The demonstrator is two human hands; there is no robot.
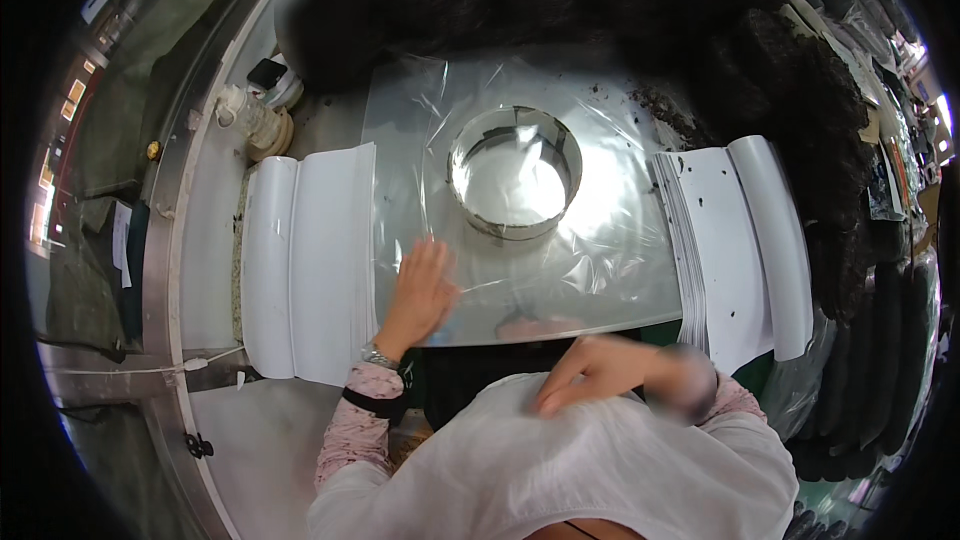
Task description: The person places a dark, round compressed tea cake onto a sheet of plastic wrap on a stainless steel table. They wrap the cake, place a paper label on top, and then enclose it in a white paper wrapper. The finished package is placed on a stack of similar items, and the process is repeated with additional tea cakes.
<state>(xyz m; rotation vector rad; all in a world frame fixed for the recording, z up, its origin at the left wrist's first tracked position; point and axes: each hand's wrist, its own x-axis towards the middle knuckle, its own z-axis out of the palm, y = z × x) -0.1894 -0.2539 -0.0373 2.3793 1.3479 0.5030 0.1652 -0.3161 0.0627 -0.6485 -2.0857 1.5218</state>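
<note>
My left hand rests flat or hovers over the left part of a clear plastic sheet; its fingers are extended and nothing shows in it. My right hand is bent in front of the white garment on my chest, its fingers pointing down and left; whether it touches the cloth or pinches something is unclear. On the plastic sheet stands a round, open ring with a shiny wall and dark marks. Stacks of white paper sheets flank the plastic, a left stack and a right stack, each with a curled outer edge.
Large dark fibrous bundles lie across the back and right. A clear jar-like container and a small white device with a dark top stand at back left. A metal-edged partition runs along the left. Dark crumbs lie near the right stack.
</note>
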